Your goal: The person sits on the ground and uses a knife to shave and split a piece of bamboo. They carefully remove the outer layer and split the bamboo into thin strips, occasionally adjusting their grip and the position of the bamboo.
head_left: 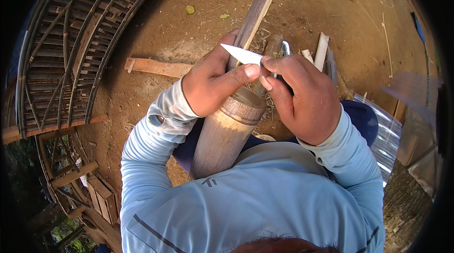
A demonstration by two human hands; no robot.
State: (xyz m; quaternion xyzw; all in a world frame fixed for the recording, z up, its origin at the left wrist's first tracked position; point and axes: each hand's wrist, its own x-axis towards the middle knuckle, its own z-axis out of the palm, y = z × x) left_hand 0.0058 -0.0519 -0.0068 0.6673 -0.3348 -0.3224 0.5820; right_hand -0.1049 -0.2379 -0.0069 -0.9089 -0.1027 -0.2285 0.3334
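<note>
A thick bamboo culm [224, 132] lies slanted between my legs, its near end against my body. Beyond its ringed joint a narrower bamboo strip [257, 16] reaches away; I cannot tell whether the two are one piece. My left hand [210, 80] wraps around the bamboo past the joint, its thumb stretched toward the blade. In my right hand [302, 94] is a knife [240, 55], gripped close to the blade's base. Its bright pointed blade lies across the bamboo, tip toward the left. My fingers hide the knife's handle.
Slatted bamboo work [61, 54] curves along the left. A flat wooden board [161, 67] lies on the dirt floor [156, 21] left of my hands. Split pieces [321, 52] lie beyond my right hand. Shiny corrugated sheeting [380, 135] stands at my right, near a rough log [406, 205].
</note>
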